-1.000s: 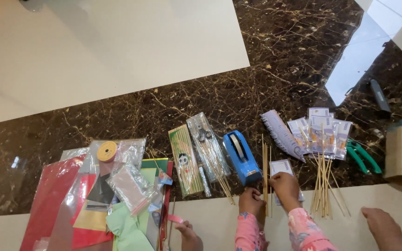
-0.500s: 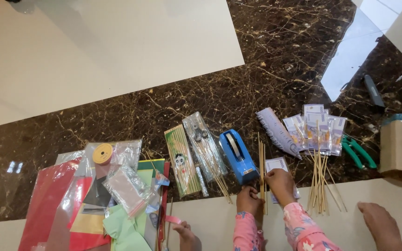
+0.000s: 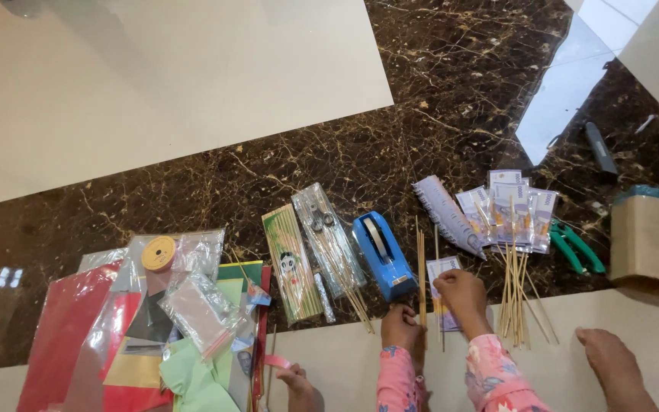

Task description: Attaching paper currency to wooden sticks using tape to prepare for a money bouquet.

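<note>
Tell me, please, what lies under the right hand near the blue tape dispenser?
Under the right hand lies a pale banknote-like paper slip on the floor, beside thin wooden sticks. The hand covers the slip's lower part, so that stays unseen.

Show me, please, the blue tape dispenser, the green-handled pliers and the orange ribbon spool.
blue tape dispenser [image 3: 381,255], head view, on its blue side wall.
green-handled pliers [image 3: 578,250], head view, on one green handle.
orange ribbon spool [image 3: 159,252], head view, on its flat round face.
</note>
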